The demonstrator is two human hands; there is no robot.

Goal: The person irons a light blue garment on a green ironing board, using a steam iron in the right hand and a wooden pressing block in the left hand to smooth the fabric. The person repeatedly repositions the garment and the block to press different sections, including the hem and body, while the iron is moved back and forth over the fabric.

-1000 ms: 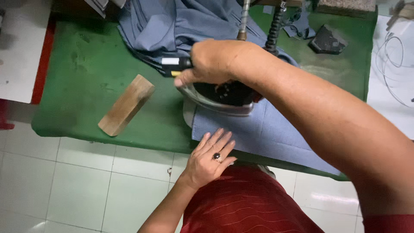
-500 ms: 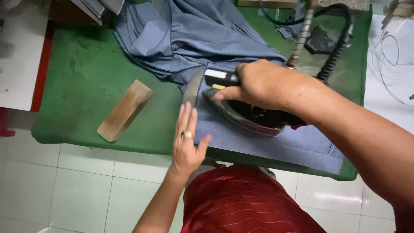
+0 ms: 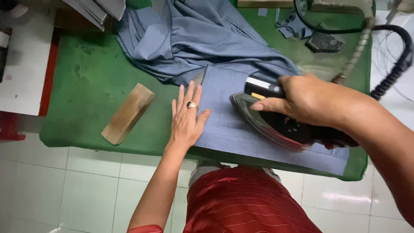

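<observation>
A: Under the flat left hand [image 3: 186, 118], item one: a blue-grey fabric panel [image 3: 233, 129], lying smooth along the near edge of the green pressing table [image 3: 86, 86]. The fingers [image 3: 189, 92] are spreading wide and pressing down, gripping nothing, their tips pointing toward the bunched garment [image 3: 202, 39].

B: Item two, just right of those fingers?

A: A steam iron [image 3: 280, 125], nose pointing at the left hand. The right hand [image 3: 308, 101] is closing fully around its handle, thumb [image 3: 267, 105] lying along the near side.

B: Handling notes?

A: In my judgement the left hand is doing well to keep the cloth taut ahead of the nose, while staying clear of the soleplate. The hose [image 3: 390, 73] is trailing beyond the right wrist, so it should be kept off the panel.

B: Left of the spread fingers?

A: A wooden block [image 3: 128, 113], lying untouched, near but apart.
</observation>
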